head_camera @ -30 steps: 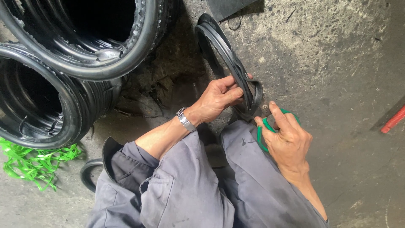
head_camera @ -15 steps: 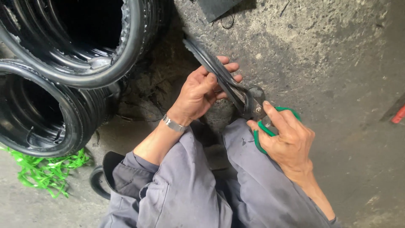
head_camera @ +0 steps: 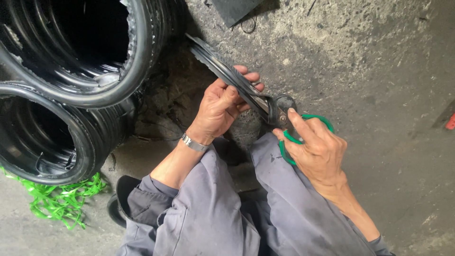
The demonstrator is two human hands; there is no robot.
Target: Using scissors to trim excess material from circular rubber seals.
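My left hand [head_camera: 222, 106] grips a black rubber ring [head_camera: 215, 59], a narrow strip of tyre that runs up and left from my fingers. My right hand [head_camera: 315, 149] holds green-handled scissors [head_camera: 284, 118]; their metal blades are closed onto the rubber strip just right of my left fingers. A metal watch band sits on my left wrist. Both hands work above my knees, which are in grey trousers.
Two stacks of black tyres [head_camera: 71, 52] lie at the left, one above the other. Green plastic strapping [head_camera: 57, 199] lies on the concrete floor [head_camera: 379, 71] at the lower left. A dark flat scrap [head_camera: 234, 8] is at the top, a red object [head_camera: 450, 122] at the right edge.
The rubber ring has been turned from a standing loop to a flatter strip lying across my left hand. The scissors stay at the rubber, and the view has shifted slightly.
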